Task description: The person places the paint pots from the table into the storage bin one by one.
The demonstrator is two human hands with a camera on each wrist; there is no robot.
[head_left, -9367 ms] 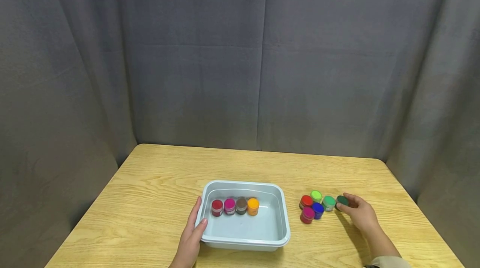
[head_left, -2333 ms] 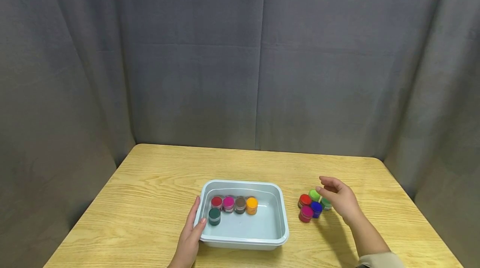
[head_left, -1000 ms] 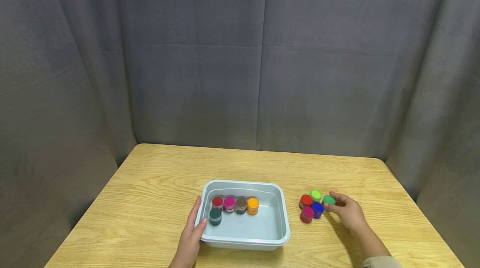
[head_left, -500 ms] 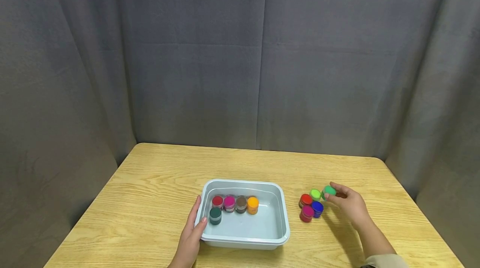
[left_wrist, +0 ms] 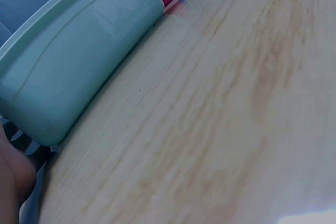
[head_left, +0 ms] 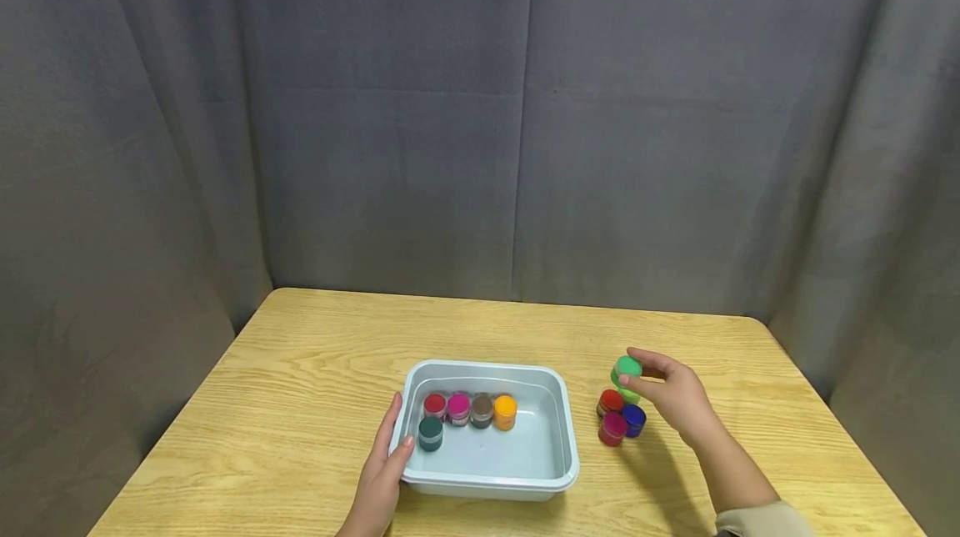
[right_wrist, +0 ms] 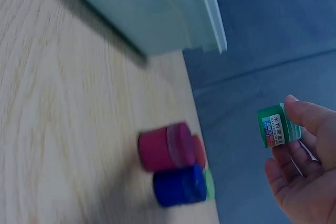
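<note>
My right hand point(head_left: 678, 395) pinches a green-lidded paint jar point(head_left: 626, 368) between thumb and fingers, raised above the cluster on the table. In the right wrist view, the jar point(right_wrist: 277, 126) shows a printed label on its side. Below it stand a light green jar point(head_left: 630, 395), partly hidden, a red jar point(head_left: 611, 402), a blue jar point(head_left: 633, 420) and a magenta jar point(head_left: 612, 429). My left hand point(head_left: 380, 470) grips the left side of a pale plastic tub point(head_left: 517, 483), thumb at its rim.
Inside the tub a row holds a dark red jar point(head_left: 435, 405), a pink jar point(head_left: 458, 409), a brown jar point(head_left: 482, 411) and an orange jar point(head_left: 505, 412). A dark green jar point(head_left: 431, 433) stands in front. Grey curtains point(head_left: 390, 145) surround the wooden table point(head_left: 315, 370).
The dark green jar has gone from the table into the tub. My right hand then took the green jar, lifted it and moved it left over the cluster. The left hand stays on the tub.
</note>
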